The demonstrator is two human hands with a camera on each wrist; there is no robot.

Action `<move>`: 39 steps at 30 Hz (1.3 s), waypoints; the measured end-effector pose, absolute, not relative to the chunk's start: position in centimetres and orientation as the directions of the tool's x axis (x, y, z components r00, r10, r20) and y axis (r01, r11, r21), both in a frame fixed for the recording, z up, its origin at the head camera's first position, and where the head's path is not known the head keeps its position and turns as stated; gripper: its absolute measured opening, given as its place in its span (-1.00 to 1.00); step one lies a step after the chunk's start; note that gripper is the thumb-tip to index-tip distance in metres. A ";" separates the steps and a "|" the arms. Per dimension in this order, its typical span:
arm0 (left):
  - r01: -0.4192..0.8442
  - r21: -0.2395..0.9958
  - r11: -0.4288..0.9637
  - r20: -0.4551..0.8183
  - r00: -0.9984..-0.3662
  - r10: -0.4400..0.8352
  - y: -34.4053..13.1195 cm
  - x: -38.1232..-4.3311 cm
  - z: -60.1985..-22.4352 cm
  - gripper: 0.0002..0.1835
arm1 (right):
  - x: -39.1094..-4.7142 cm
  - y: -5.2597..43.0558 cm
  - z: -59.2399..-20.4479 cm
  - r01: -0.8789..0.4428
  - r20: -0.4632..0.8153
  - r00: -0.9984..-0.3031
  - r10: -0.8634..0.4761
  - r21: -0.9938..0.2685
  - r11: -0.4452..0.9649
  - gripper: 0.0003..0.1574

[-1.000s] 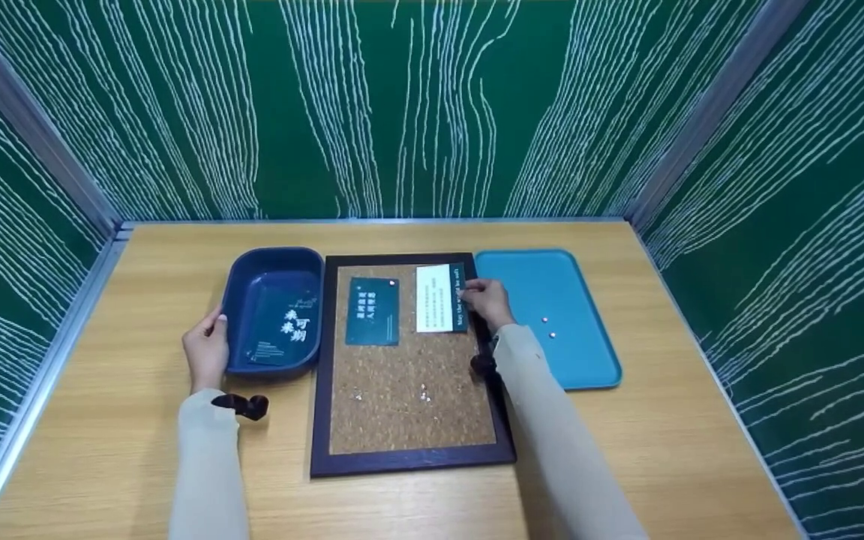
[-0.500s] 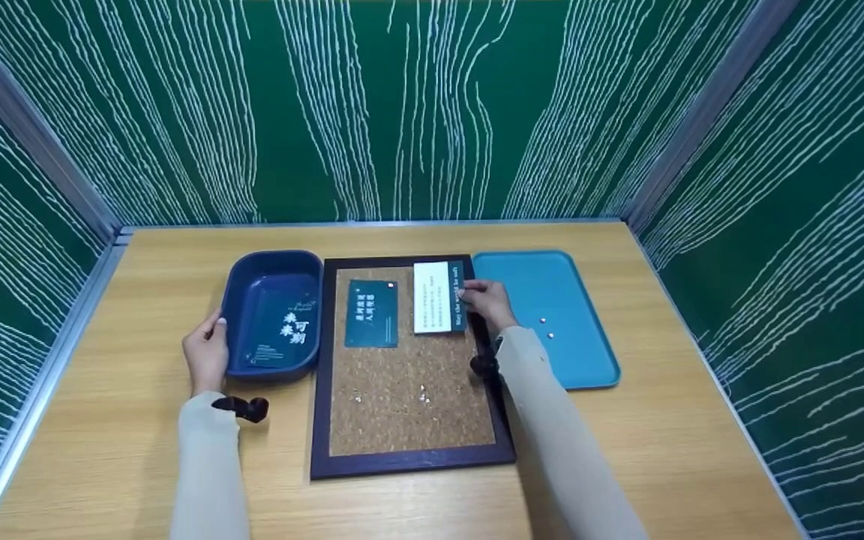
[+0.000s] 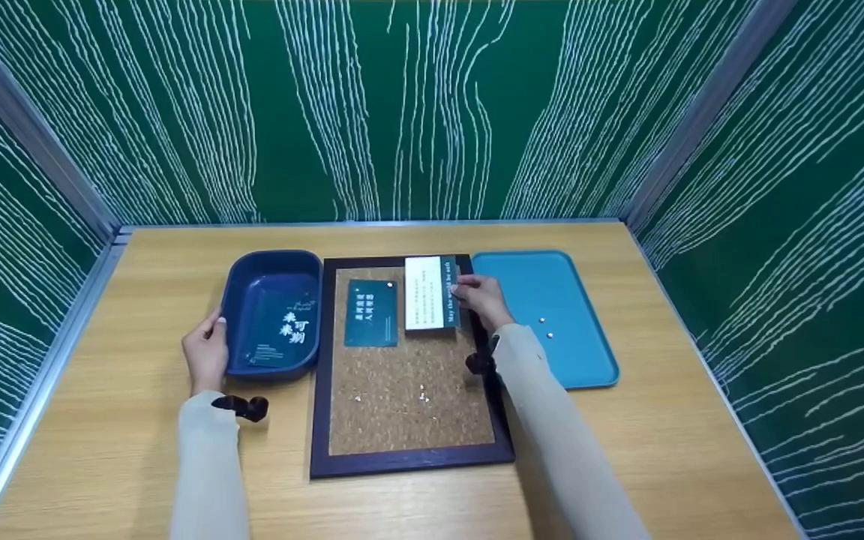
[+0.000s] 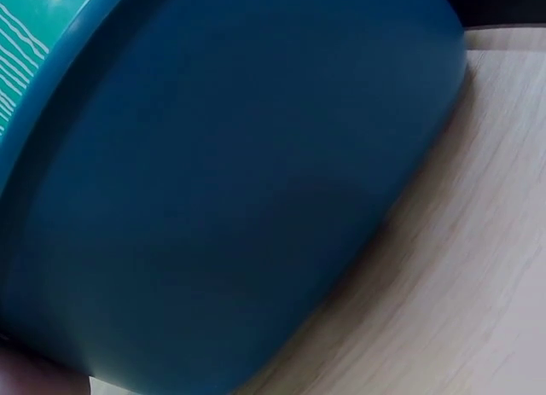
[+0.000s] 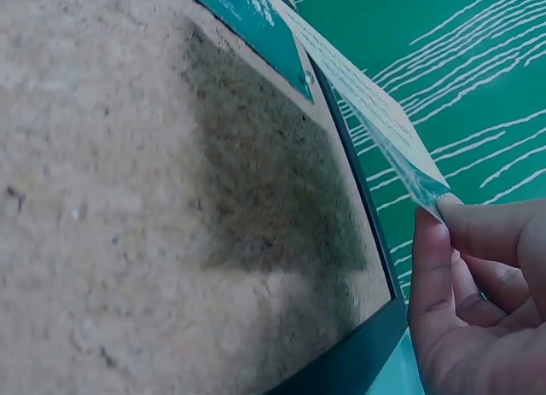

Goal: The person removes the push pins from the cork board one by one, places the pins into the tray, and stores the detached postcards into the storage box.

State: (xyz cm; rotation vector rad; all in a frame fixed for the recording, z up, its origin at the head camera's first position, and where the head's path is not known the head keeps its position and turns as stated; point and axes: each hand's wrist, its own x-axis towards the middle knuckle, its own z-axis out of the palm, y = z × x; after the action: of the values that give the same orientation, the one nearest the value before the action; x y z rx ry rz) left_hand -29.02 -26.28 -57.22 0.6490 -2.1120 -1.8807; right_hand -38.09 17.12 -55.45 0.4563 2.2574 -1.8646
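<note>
My right hand (image 3: 483, 300) pinches the right edge of a white and green card (image 3: 430, 294) between thumb and fingertips. In the right wrist view the card (image 5: 375, 101) is raised off the corkboard and casts a shadow on it. The dark-framed corkboard (image 3: 409, 420) bears a green card (image 3: 370, 315) at its upper left, with a small pin (image 3: 390, 285) at that card's corner. My left hand (image 3: 207, 351) grips the left rim of a dark blue basin (image 3: 235, 300), thumb on top. Inside the basin lies another green card (image 3: 282, 330) with white lettering.
To the corkboard's right lies a turquoise tray (image 3: 589, 352) holding two small pins (image 3: 546, 328). Several clear, shiny bits (image 3: 424, 394) sit on the lower cork. A wooden table (image 3: 672, 450) is enclosed by green, white-lined panels (image 3: 432, 112).
My right hand has moved slightly left with the card, which has risen from the board's upper right. The left hand and basin have stayed put.
</note>
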 end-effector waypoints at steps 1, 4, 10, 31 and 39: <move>-0.165 0.984 0.074 -0.111 -0.873 -0.476 -26.3 -29.0 -57.3 -0.59 | -38.1 17.0 -55.3 0.338 -0.322 -0.940 0.116 -0.926 0.168 -0.59; -0.153 0.986 0.071 -0.101 -0.871 -0.480 -26.2 -28.9 -57.4 -0.59 | -38.0 16.6 -55.0 0.330 -0.317 -0.943 0.103 -0.932 0.152 -0.60; -0.151 0.986 0.073 -0.097 -0.870 -0.484 -26.3 -29.1 -57.5 -0.60 | -37.9 15.6 -54.2 0.351 -0.342 -0.936 0.083 -0.925 0.147 -0.63; -0.159 0.986 0.053 -0.114 -0.867 -0.486 -26.3 -29.2 -57.5 -0.59 | -37.1 10.8 -51.8 0.341 -0.347 -0.938 -0.008 -0.925 0.165 -0.75; -0.149 0.987 0.064 -0.098 -0.859 -0.502 -26.3 -29.4 -57.5 -0.60 | -36.9 8.4 -51.3 0.308 -0.317 -0.948 -0.037 -0.939 0.150 -0.80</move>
State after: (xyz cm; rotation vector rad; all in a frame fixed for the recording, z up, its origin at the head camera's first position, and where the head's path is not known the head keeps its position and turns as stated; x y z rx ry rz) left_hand -29.42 -26.27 -57.54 0.6584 -2.0735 -1.8676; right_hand -36.88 8.42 -51.35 0.2629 2.1642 -1.8712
